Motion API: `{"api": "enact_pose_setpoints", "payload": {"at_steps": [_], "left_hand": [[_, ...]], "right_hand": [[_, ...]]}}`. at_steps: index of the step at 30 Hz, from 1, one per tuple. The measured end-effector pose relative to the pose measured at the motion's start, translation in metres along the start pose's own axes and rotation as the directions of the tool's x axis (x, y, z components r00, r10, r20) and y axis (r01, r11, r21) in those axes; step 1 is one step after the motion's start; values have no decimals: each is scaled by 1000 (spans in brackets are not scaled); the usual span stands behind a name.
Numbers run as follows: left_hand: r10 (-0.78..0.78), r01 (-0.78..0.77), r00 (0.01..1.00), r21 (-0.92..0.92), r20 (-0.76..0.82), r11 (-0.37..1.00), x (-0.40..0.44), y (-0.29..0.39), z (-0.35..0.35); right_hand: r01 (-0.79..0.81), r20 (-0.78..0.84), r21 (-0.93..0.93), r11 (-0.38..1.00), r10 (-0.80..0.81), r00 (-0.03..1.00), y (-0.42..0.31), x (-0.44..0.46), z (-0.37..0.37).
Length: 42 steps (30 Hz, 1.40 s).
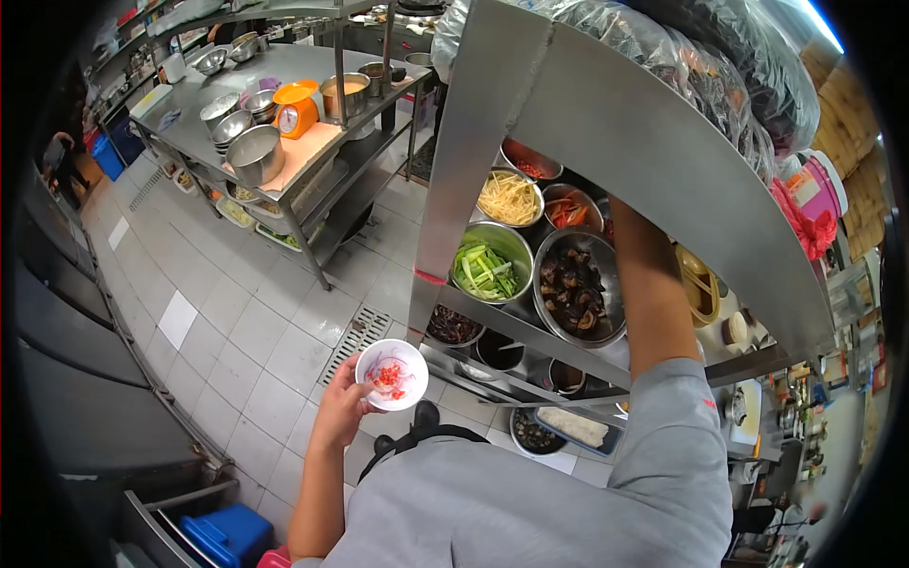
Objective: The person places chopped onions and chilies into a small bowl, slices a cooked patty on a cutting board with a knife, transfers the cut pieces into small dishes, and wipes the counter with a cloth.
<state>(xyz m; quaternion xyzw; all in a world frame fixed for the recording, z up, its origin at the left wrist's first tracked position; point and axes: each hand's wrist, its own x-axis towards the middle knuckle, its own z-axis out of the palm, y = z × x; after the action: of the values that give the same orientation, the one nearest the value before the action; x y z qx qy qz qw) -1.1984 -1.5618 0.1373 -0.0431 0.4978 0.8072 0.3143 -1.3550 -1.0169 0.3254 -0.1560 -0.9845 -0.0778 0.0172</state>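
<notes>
Your left hand (343, 405) was closed on the rim of a white bowl (415, 362), thumb over the edge and fingers curled round the outside, the bowl tipped so that you could see into it. It was out in front of your body, over the tiled floor and just beside the steel rack (445, 142). Inside lay a small heap of chopped red pieces (386, 377) with some thin purplish strands. Much of the white inner wall was bare, so the portion looked begun rather than full; how much was left to add could not be told.

Your right forearm (658, 289) extended into the rack and passed behind its broad metal panel (653, 123). That panel hid your right hand, so whether its fingers were apart, together or clamped on something could not be told.

Near that arm stood metal bowls of dark brown pieces (571, 284), cut green stalks (486, 270), pale yellow strips (508, 197) and red strips (566, 212), all well stocked. Farther off, an orange scale (295, 114) stood on a steel table (275, 71) among pots and bowls.
</notes>
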Motion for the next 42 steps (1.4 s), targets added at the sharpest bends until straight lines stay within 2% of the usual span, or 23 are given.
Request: {"api": "enact_pose_setpoints", "payload": {"at_steps": [6,11,13,16,18,20,22,24,27,35,39,42], "left_hand": [[-34,33,999,31,26,999,4,-4,9],[-68,51,990,131,128,990,7,2,25],[-75,52,985,152,154,987,12,-2,28],[-98,64,968,149,232,987,11,-4,37],[-116,72,954,166,275,983,9,-7,45],[-155,103,933,172,326,980,10,-20,48],[-200,130,905,205,375,970,10,-38,56],[-250,148,872,260,421,954,8,-61,67],[-325,167,806,335,495,927,2,-97,90],[-538,237,572,503,619,831,-27,-192,174],[-602,236,474,566,643,790,-37,-243,217],[-647,230,423,615,635,754,-50,-283,250]], "right_hand": [[80,-75,-3,997,-80,994,-14,-3,3],[197,-265,-37,980,-200,943,-45,-27,6],[278,-471,-53,959,-269,840,-64,-57,-5],[321,-768,56,946,-164,619,-101,-146,-35],[349,-520,441,827,-81,850,-131,-238,-56],[260,-245,623,738,-131,961,-162,-319,-35],[304,-151,548,780,-264,952,-188,-377,7],[207,-102,464,861,-181,978,-204,-414,55],[-56,78,364,930,30,997,-203,-446,86],[-407,188,131,904,380,906,-132,-534,133],[-557,128,144,818,543,830,-88,-582,144],[-541,133,278,794,526,840,-57,-624,141]]}}
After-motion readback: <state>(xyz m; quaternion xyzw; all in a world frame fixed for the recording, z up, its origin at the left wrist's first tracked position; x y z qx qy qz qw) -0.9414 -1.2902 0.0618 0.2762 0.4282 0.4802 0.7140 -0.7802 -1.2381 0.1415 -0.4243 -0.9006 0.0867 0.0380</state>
